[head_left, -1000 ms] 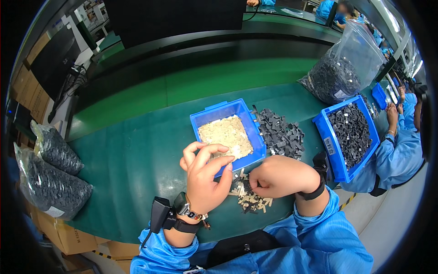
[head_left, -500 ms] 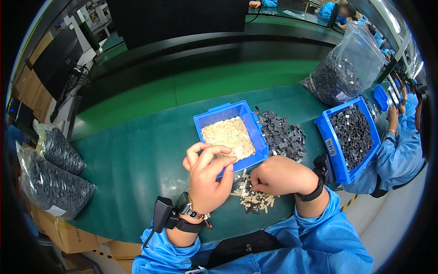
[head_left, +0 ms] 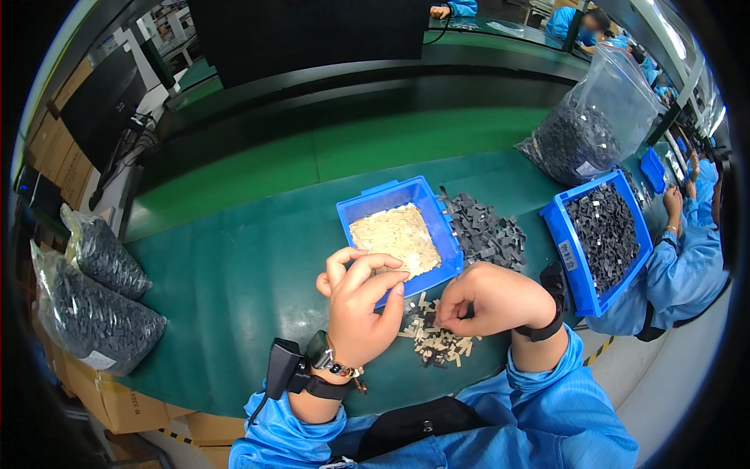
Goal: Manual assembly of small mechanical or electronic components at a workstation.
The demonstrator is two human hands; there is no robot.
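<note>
Right hand (head_left: 498, 300) is hanging over near strips (head_left: 436, 344), left hand (head_left: 364, 311) resting alongside, curled; grips are unclear. Strips are looking light, stiff, edges suiting pinching.

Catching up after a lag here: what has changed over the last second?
The right hand has turned slightly at the mixed pile, and a gap now shows inside its curl; whether it took or released a piece cannot be told. The view shifted too, so everything appears a little further right. The left hand stays beside the blue bin, which keeps its place on the table.
</note>
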